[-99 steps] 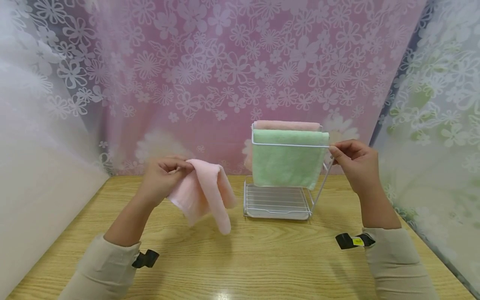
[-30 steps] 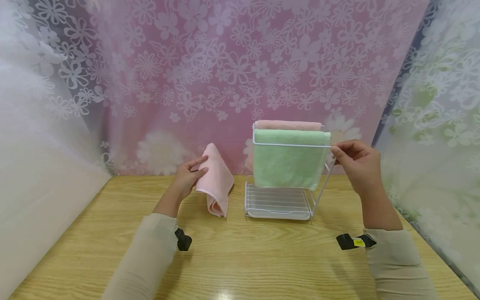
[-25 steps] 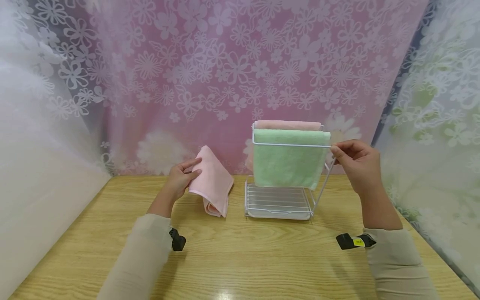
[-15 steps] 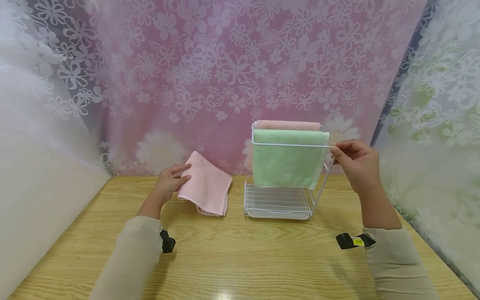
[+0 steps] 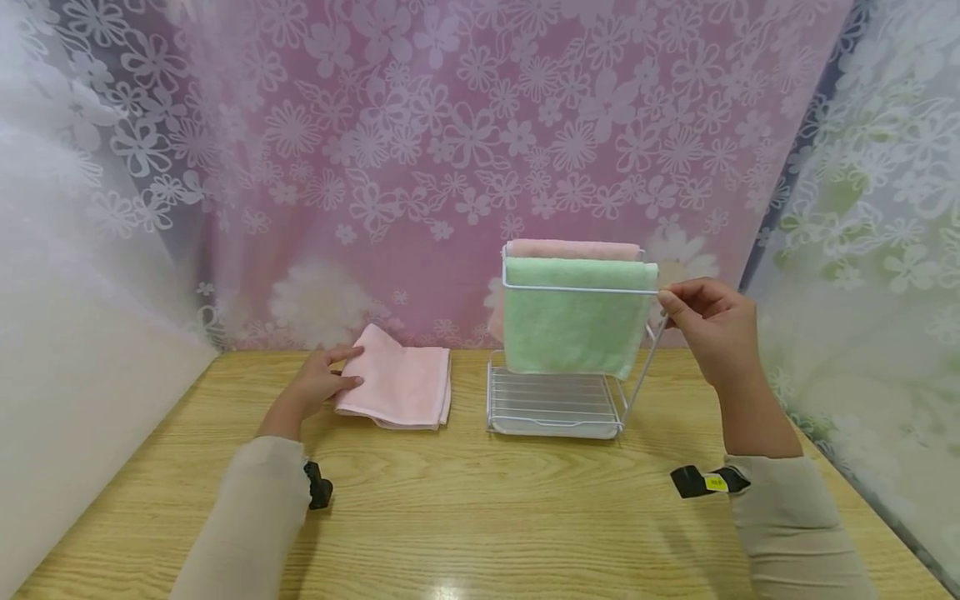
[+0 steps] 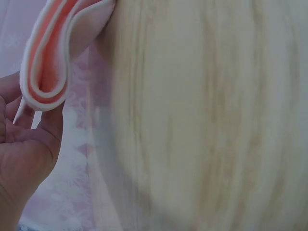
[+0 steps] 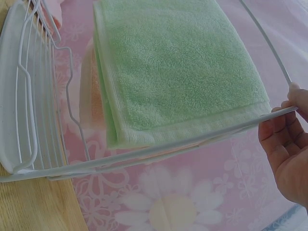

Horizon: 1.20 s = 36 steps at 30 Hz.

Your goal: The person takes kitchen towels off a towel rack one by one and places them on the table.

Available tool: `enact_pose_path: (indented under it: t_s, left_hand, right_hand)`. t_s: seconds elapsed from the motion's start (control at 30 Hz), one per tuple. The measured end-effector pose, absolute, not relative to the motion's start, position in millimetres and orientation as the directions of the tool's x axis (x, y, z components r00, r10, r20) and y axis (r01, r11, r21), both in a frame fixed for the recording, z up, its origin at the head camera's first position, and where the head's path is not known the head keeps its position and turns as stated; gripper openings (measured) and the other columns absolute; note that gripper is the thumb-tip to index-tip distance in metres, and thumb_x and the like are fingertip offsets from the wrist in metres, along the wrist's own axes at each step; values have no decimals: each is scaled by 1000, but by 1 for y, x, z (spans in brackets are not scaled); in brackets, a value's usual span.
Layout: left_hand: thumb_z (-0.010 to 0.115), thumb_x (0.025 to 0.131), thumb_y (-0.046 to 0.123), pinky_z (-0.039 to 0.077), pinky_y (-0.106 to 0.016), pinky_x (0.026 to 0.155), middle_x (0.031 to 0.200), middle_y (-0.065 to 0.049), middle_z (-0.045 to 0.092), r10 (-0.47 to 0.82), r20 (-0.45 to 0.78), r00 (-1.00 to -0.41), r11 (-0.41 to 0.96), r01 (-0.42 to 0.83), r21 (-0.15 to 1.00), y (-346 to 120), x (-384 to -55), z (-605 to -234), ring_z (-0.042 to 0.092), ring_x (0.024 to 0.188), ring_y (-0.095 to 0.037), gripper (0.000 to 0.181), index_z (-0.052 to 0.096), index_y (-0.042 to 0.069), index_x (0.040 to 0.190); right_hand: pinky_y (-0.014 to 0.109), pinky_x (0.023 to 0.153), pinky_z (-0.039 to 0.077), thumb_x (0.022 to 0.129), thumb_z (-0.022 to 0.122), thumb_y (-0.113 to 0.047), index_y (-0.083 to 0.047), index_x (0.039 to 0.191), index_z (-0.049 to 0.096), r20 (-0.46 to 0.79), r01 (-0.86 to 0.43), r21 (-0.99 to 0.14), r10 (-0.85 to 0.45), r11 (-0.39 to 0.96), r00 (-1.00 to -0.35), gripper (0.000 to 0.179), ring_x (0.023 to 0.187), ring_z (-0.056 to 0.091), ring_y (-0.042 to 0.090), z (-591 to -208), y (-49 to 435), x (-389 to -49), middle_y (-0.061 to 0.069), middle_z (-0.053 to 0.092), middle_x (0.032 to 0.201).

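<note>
A folded pink towel (image 5: 397, 383) lies mostly on the table, its left end lifted. My left hand (image 5: 311, 386) pinches that end between thumb and fingers. In the left wrist view the folded edge of the pink towel (image 6: 50, 72) shows several layers above my left hand (image 6: 29, 144). To the right stands a white wire rack (image 5: 555, 421). My right hand (image 5: 712, 325) pinches its upper front corner. Over the rack's upper bars hang a green towel (image 5: 577, 321) and, behind it, another pink towel (image 5: 573, 249). The right wrist view shows the right hand (image 7: 286, 149) on the rack wire.
The rack's lower wire shelf sits over a white tray (image 5: 517, 428) on the wooden table (image 5: 465, 517). Flowered pink curtain (image 5: 420, 167) closes off the back, with pale sheets at both sides. Black wrist cameras are strapped on both sleeves.
The left hand has moved left and down, laying the pink towel from a raised, drooping fold to nearly flat on the table. The right hand keeps its grip on the rack.
</note>
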<state>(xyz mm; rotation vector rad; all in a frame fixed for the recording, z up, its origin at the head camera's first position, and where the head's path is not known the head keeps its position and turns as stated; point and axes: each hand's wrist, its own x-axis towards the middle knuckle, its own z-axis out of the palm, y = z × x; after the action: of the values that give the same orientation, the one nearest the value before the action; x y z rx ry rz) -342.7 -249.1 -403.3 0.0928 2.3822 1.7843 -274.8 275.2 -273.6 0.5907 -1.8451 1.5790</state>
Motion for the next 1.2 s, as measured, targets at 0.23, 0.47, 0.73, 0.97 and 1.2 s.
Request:
enact_pose_path:
  t_s: [0.23, 0.47, 0.73, 0.97, 1.2]
  left_hand:
    - [78, 82, 5, 54, -34, 81, 161, -20, 6, 234, -141, -962, 418, -32, 908, -267, -341, -410, 29, 137, -49, 84, 34, 14, 153]
    - [81, 79, 6, 53, -33, 77, 159, -25, 10, 271, -166, -948, 463, -22, 886, -279, -335, -410, 26, 138, -47, 82, 39, 7, 150]
    - [82, 78, 8, 54, -31, 72, 155, -30, 19, 229, -178, -957, 493, -44, 869, -271, -336, -412, 42, 130, -41, 78, 43, 3, 146]
    - [82, 79, 10, 54, -31, 70, 149, -32, 31, 213, -163, -963, 491, -39, 870, -256, -337, -417, 52, 117, -32, 77, 44, 5, 146]
    - [81, 79, 5, 54, -31, 65, 136, -33, 47, 209, -133, -969, 471, -20, 882, -241, -342, -421, 60, 89, -22, 75, 46, 3, 145]
  right_hand:
    - [17, 61, 54, 90, 67, -1, 15, 93, 66, 716, -688, -687, 61, 232, -695, 16, 64, 59, 15, -274, 275, -275, 2, 67, 80]
    - [17, 61, 54, 90, 67, 1, 15, 94, 66, 719, -683, -682, 65, 261, -692, 15, 64, 59, 13, -274, 274, -274, 0, 67, 80]
    - [18, 60, 54, 90, 68, -1, 15, 92, 65, 713, -691, -694, 62, 201, -698, 17, 63, 60, 14, -273, 274, -272, 5, 67, 81]
    - [18, 61, 55, 89, 69, -2, 16, 94, 65, 697, -676, -713, 80, 189, -713, 19, 65, 61, 12, -273, 273, -269, 3, 68, 82]
    - [18, 61, 55, 90, 68, -3, 15, 95, 65, 707, -679, -698, 72, 226, -703, 19, 65, 61, 13, -274, 274, -271, 1, 68, 82]
